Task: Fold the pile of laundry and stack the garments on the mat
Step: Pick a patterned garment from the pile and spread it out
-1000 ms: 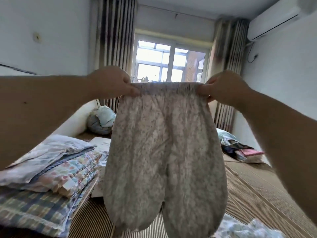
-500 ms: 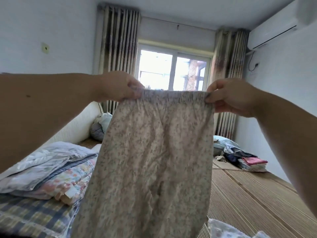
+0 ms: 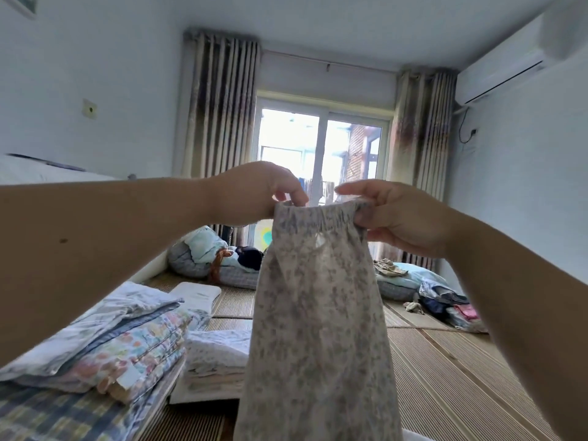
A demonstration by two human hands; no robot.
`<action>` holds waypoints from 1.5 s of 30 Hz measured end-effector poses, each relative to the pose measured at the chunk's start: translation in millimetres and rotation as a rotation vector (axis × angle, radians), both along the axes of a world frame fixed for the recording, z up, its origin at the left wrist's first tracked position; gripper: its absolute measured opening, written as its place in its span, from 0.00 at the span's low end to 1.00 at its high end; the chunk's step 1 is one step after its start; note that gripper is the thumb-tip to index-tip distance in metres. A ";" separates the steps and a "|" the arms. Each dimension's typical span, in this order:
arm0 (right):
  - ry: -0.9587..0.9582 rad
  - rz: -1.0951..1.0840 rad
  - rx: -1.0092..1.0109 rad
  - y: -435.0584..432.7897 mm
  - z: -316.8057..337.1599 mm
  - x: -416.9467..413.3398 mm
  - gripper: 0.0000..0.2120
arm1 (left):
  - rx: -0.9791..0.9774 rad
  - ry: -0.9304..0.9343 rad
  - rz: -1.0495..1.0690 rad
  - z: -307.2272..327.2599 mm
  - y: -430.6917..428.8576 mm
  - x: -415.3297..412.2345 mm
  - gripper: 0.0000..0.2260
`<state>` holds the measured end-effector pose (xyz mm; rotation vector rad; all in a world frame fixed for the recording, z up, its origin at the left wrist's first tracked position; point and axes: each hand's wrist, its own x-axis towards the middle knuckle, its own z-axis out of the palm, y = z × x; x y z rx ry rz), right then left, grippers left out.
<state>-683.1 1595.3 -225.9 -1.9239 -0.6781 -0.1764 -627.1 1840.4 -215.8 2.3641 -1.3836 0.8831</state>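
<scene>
A pair of pale, small-flowered cotton trousers with a gathered elastic waistband hangs in mid-air at the centre of the view. The legs run down towards 6 o'clock and out of frame. The left hand pinches the 9 o'clock end of the waistband between thumb and forefinger, with its other fingers loosely curled. The right hand grips the 3 o'clock end, thumb pressed on the cloth and forefinger stretched out above the band.

The hands are near each other and the cloth hangs narrow, so the step in hand is probably the lengthwise fold, leg on leg. To do it well, the two waistband ends should meet squarely and the side seams line up, letting the hanging weight pull out creases. Then the trousers can be lowered hem first onto the woven straw mat at 5 o'clock with the band held taut.

A stack of folded patterned quilts lies at 8 o'clock. A heap of loose clothes sits at 3 o'clock, well apart.
</scene>
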 end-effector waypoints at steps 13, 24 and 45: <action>0.118 0.092 0.125 9.4 -30.9 4.4 0.03 | -0.131 0.084 -0.167 -19.7 -32.9 -2.5 0.08; -0.045 -0.419 0.147 9.6 -40.9 13.6 0.02 | -0.488 1.319 -0.266 -74.8 -18.1 -2.4 0.40; 0.271 -0.514 -0.079 -25.2 -68.9 22.2 0.33 | -0.307 0.945 0.356 -77.6 -82.5 32.3 0.08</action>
